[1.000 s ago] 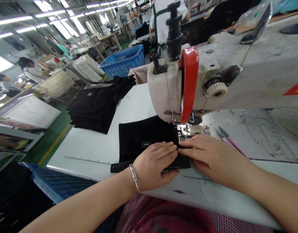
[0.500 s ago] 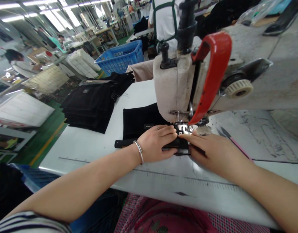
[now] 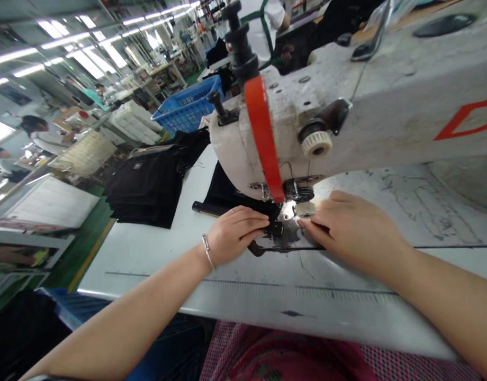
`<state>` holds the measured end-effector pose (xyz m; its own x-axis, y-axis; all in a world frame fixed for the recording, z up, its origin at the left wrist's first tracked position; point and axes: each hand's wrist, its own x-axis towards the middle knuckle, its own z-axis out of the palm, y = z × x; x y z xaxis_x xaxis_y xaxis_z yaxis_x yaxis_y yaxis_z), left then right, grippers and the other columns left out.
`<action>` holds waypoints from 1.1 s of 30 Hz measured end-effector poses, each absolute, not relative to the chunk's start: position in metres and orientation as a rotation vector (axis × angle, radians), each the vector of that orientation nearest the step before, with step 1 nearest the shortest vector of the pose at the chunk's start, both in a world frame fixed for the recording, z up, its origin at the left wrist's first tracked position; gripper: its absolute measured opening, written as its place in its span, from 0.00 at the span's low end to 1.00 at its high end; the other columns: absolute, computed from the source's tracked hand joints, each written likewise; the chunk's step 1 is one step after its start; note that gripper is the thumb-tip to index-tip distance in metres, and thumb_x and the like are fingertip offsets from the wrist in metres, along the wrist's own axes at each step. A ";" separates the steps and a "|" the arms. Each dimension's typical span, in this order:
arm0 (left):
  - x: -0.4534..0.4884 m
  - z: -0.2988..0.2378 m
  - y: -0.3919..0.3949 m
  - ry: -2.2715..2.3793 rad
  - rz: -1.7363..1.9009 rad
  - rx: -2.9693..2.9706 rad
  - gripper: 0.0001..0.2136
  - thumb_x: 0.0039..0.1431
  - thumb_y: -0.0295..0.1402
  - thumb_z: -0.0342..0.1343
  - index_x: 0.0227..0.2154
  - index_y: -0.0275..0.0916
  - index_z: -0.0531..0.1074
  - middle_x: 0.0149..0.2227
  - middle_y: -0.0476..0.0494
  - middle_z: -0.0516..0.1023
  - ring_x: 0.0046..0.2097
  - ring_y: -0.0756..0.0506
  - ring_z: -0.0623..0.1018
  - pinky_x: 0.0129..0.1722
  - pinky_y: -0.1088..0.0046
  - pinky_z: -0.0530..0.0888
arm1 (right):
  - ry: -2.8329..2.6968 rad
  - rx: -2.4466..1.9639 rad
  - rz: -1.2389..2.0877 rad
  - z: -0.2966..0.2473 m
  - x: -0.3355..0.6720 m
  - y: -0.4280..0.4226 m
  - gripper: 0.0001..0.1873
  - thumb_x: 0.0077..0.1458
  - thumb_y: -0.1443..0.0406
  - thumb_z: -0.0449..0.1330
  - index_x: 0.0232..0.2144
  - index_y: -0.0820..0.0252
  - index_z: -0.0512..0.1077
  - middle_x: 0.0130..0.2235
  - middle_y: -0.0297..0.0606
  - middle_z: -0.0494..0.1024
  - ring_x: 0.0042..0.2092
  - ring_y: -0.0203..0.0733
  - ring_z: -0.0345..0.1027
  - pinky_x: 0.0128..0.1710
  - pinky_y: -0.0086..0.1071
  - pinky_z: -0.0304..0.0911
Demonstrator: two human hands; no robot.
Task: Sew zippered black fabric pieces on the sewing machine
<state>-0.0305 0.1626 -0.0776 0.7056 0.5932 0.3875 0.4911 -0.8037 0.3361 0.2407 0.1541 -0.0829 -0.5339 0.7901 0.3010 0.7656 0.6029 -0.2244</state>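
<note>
A black fabric piece [image 3: 223,191] lies on the white table under the head of a worn sewing machine [image 3: 346,100] with a red guard [image 3: 263,137]. My left hand [image 3: 231,235], with a ring and a metal bracelet, lies flat with its fingers together on the near edge of the fabric, just left of the presser foot [image 3: 287,209]. My right hand [image 3: 346,230] rests flat on the metal bed right of the foot, fingertips at the fabric's edge. Most of the fabric is hidden behind the machine head.
A stack of black garments [image 3: 148,182] sits at the table's far left edge. Behind it stands a blue plastic basket [image 3: 188,108]. Other people work at benches in the background. The table's front edge [image 3: 267,312] carries a printed ruler scale.
The black fabric has travelled away from me under the presser foot, and both hands followed it forward. The pink-handled snips seen on the right earlier are now out of sight.
</note>
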 end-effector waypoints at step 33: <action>-0.001 -0.079 0.138 1.051 0.823 2.632 0.05 0.64 0.27 0.54 0.38 0.38 0.75 0.40 0.47 0.80 0.41 0.48 0.78 0.46 0.70 0.75 | -2.315 -0.868 0.402 -0.098 0.223 0.146 0.07 0.61 0.68 0.57 0.39 0.57 0.75 0.40 0.37 0.78 0.42 0.42 0.68 0.42 0.37 0.61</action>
<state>-0.0013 0.1383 -0.0793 0.5946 0.6822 0.4255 0.5769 -0.7306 0.3653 0.2229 0.1462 -0.0977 -0.5874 0.6734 0.4490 0.4827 0.7368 -0.4734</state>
